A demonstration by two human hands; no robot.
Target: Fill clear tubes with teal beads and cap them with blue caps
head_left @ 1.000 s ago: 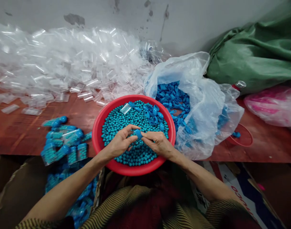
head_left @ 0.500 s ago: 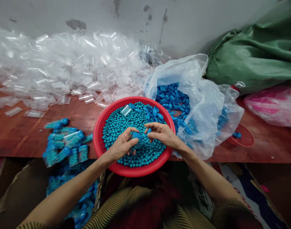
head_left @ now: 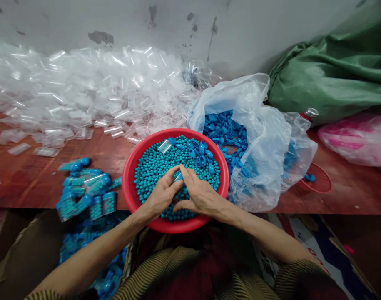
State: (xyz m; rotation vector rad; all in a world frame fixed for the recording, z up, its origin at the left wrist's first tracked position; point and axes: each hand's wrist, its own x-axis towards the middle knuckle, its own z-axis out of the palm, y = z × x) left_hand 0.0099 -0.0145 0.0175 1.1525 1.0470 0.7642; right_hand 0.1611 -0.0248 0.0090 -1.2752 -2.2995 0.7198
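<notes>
A red basin (head_left: 129, 183) sits at the table's front edge, full of small teal beads (head_left: 153, 164) with several blue caps (head_left: 200, 149) at its far side. Both hands meet over the beads. My left hand (head_left: 160, 195) pinches a small clear tube with a blue end (head_left: 178, 177). Against that same tube presses my right hand (head_left: 199, 196), fingers closed on it. An empty clear tube (head_left: 164, 146) lies on the beads at the back.
A large heap of clear plastic tubes (head_left: 84, 91) covers the back left. Filled capped tubes (head_left: 84, 191) lie left of the basin. A clear bag of blue caps (head_left: 240, 137) stands to the right, with a green sack (head_left: 334, 71), pink bag (head_left: 359, 137) and small red basket (head_left: 318, 179).
My right hand came away from the tube toward the caps, then returned and closed on the tube held in my left hand. Both hands sank lower onto the beads.
</notes>
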